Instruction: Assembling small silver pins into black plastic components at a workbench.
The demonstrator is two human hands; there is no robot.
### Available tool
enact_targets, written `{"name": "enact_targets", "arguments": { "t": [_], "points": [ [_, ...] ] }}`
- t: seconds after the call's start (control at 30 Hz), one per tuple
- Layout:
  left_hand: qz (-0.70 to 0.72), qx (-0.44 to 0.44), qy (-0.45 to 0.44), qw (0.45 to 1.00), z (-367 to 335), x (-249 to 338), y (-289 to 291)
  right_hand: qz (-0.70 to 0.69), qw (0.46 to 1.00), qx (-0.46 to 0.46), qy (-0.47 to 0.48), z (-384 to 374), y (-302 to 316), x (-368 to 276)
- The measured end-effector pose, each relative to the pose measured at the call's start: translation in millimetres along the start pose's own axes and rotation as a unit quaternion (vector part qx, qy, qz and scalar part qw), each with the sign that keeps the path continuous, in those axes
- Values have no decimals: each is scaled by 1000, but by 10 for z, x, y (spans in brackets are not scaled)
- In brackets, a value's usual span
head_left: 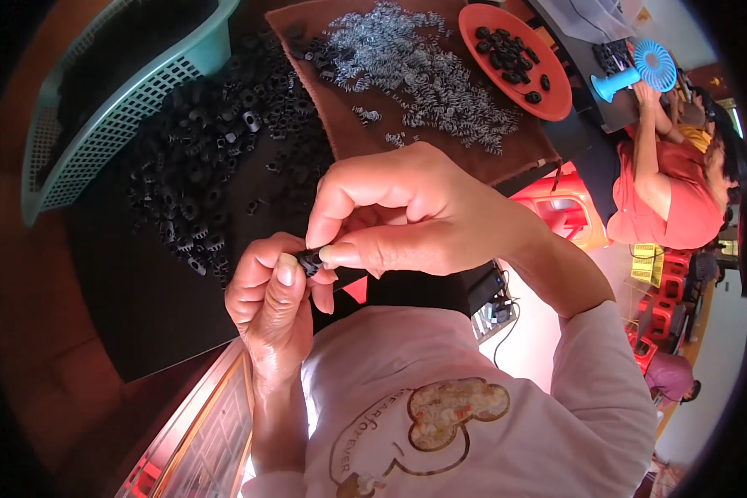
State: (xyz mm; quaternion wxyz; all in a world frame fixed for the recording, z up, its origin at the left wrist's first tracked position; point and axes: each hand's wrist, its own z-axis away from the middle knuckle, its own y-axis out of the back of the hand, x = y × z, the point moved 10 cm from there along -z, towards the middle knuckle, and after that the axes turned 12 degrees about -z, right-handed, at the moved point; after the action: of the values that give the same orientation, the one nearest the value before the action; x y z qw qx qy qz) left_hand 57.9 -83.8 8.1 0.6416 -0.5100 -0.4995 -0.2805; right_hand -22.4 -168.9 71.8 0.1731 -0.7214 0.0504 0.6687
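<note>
A small black plastic part (310, 262) is held between my two hands, just in front of my shirt. Thumb and fingers of my left hand (266, 290) pinch it from the left. From the right, the thumb and forefinger of my right hand (407, 212) close on its other end. My fingertips cover much of the part, so its full shape is hidden. Beyond my left hand, many loose black plastic parts (195, 183) are heaped on the dark table (141, 307). A pile of small metal springs (423, 75) lies beyond my right hand on a brown cloth (353, 137).
At the far left stands a green perforated basket (133, 104) with dark contents. An orange-red dish (552, 91) holding black round parts sits at the far right. Past it are a blue fan (654, 66), a person in a red top (672, 195) and a red stool (568, 203).
</note>
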Motion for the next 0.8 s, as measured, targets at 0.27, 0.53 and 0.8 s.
{"name": "enact_targets", "arguments": {
  "t": [0.27,0.53,0.8],
  "points": [
    [30,-8,6,999,-8,1,13,-27,1000,-6,-11,-33,-60,37],
    [37,-29,5,999,-14,21,-29,-50,998,6,-37,-54,-44,42],
    [25,-17,16,999,-2,17,-17,36,999,6,38,-56,-66,-50]
  ]
}}
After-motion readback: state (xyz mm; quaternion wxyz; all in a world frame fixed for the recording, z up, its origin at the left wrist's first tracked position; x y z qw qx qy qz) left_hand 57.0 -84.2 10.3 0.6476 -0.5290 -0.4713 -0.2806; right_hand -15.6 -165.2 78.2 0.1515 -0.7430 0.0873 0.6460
